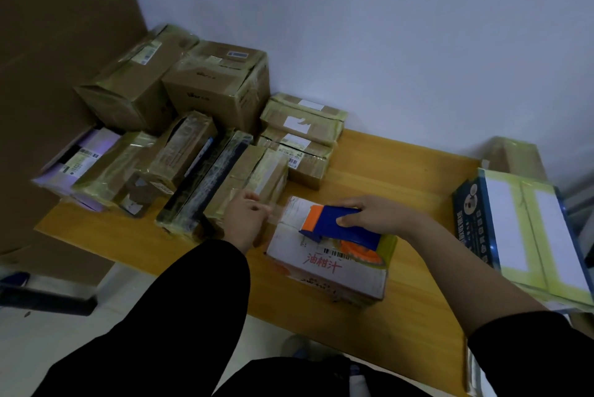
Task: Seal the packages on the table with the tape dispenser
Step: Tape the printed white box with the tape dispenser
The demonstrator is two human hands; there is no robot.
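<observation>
While your right hand (376, 213) grips the tape dispenser (334, 223) atop the white box (328, 265) at 6 o'clock and your left hand (246, 220) pinches the tape end (276, 216), the pile (193, 126) at 10 o'clock looks sealed, this box not yet

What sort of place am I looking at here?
Probably a small parcel-packing corner: taped, labelled cardboard boxes crowd a wooden table, and the right hand holds a blue tape dispenser on a white carton.
</observation>
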